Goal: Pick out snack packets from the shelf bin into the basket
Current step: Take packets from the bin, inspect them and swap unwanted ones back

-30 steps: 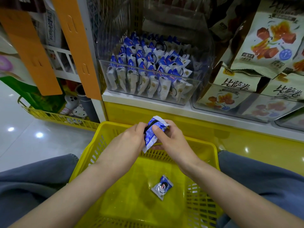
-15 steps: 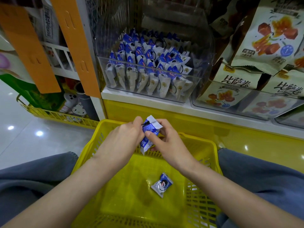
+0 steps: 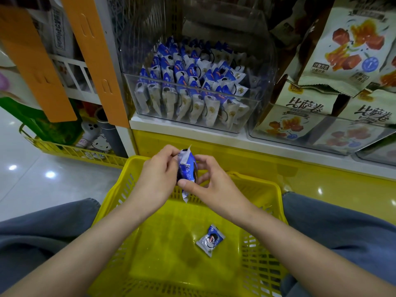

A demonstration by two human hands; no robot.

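Over the yellow basket [image 3: 167, 243], with the shelf bin [image 3: 263, 71] at twelve o'clock, left hand [image 3: 158, 179] and right hand [image 3: 214, 185] together pinch one blue snack packet [image 3: 186, 168], turned upright since a second ago. A drop looks near. Another packet [image 3: 210, 240] lies at five o'clock on the basket floor.

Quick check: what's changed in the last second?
The small blue-and-white snack packet has been turned from tilted to nearly upright, white crimped end up, between the left hand and right hand, which both still pinch it above the yellow plastic basket. Nothing was released. The second packet lying in the basket and the clear shelf bin stayed as they were.
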